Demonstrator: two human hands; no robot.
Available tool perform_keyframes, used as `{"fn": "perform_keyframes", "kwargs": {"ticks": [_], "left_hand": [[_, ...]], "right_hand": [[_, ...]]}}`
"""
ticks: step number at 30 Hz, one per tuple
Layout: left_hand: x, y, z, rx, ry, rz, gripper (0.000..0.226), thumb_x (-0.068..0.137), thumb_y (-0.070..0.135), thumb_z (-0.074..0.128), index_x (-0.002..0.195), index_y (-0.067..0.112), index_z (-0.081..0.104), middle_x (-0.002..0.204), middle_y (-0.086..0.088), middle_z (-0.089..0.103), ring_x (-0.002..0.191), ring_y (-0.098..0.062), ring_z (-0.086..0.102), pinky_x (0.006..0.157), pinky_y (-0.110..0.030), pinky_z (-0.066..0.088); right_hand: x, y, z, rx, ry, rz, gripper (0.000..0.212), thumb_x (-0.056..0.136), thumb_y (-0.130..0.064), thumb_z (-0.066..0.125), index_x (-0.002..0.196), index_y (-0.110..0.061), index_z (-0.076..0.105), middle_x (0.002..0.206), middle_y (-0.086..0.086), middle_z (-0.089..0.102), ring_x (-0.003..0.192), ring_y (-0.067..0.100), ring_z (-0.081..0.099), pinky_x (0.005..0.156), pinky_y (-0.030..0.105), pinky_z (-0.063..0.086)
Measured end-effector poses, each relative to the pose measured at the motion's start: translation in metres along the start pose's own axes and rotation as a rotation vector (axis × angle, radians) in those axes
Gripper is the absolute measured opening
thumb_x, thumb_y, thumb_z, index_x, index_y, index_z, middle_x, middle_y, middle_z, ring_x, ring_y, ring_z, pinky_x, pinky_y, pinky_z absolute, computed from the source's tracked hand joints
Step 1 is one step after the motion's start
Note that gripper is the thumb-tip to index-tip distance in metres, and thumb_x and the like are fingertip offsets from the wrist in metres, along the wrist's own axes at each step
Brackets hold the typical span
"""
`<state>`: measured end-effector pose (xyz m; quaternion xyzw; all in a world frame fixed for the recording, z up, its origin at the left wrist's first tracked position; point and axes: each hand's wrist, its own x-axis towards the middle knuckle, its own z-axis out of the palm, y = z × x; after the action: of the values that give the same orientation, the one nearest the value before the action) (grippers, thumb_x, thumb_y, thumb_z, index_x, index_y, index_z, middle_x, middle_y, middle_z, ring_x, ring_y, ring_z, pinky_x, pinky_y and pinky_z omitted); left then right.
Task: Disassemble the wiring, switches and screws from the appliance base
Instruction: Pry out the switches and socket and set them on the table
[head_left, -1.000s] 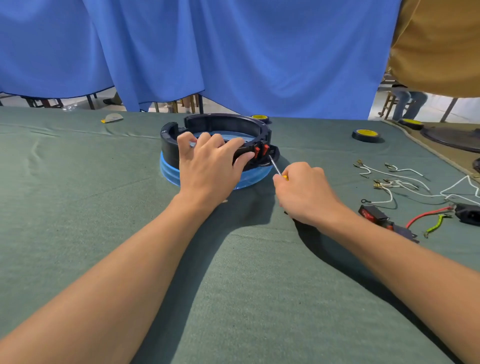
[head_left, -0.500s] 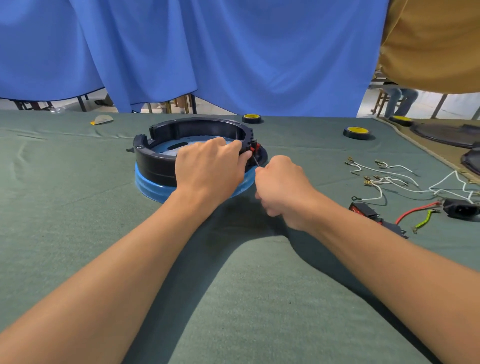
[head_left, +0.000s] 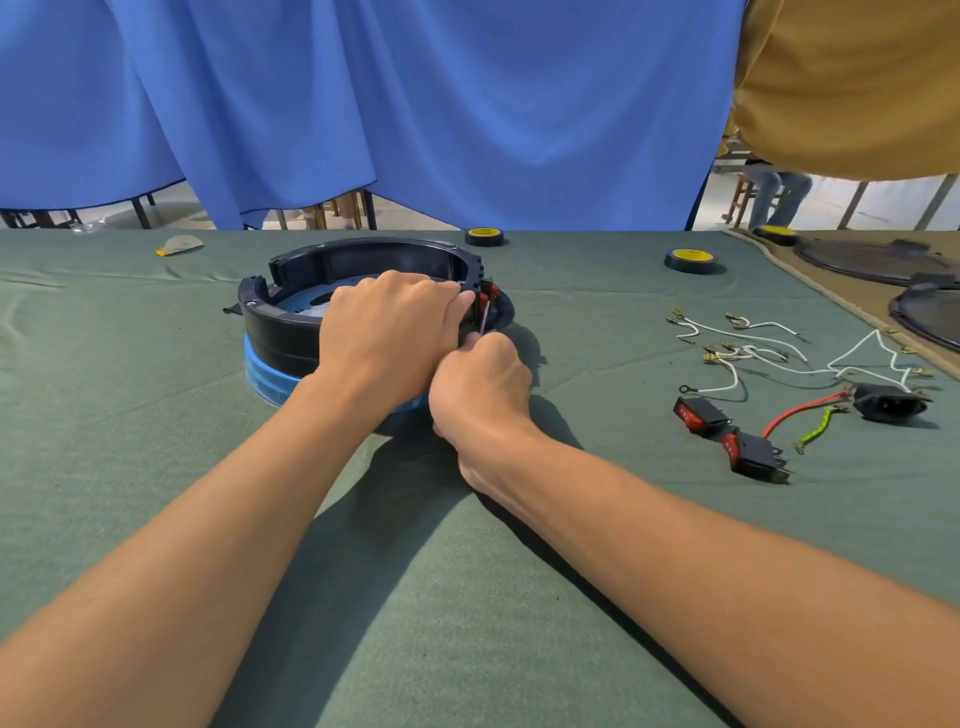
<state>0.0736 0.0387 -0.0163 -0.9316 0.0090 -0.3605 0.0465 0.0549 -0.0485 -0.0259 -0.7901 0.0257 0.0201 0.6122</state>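
A round black appliance base (head_left: 291, 332) with a blue lower ring stands on the green cloth. My left hand (head_left: 387, 332) grips its near right rim, fingers curled over the edge beside the red switches (head_left: 488, 297) fitted in the rim. My right hand (head_left: 480, 387) is closed around a small screwdriver (head_left: 484, 323); its thin metal shaft points up at the switches and its handle is hidden in my fist.
To the right lie loose white wires (head_left: 748, 353), two red rocker switches (head_left: 727, 431), a black power socket (head_left: 891, 402) with red and green-yellow leads. Two tape rolls (head_left: 688, 259) sit farther back. Dark round parts (head_left: 878, 262) lie at the far right. Blue curtain behind.
My right hand with the screwdriver has closed in from the right to the switches and now sits tight against my left hand. My left hand keeps its hold on the rim.
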Motion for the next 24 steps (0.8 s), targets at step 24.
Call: {"fn": "perform_keyframes", "kwargs": {"ticks": [24], "left_hand": [[0.006,-0.014,-0.013,-0.246,-0.206,-0.056,0.034,0.102,0.036,0.040,0.108,0.022,0.071,0.060,0.007,0.052,0.060,-0.011,0.047,0.049,-0.025,0.027]], "right_hand": [[0.029,0.004,-0.006,0.332,-0.032,0.127,0.024,0.101,-0.014,0.030,0.078,-0.018,0.037,0.072,0.003,0.036,0.049,0.017,0.035,0.035,0.022,0.025]]}}
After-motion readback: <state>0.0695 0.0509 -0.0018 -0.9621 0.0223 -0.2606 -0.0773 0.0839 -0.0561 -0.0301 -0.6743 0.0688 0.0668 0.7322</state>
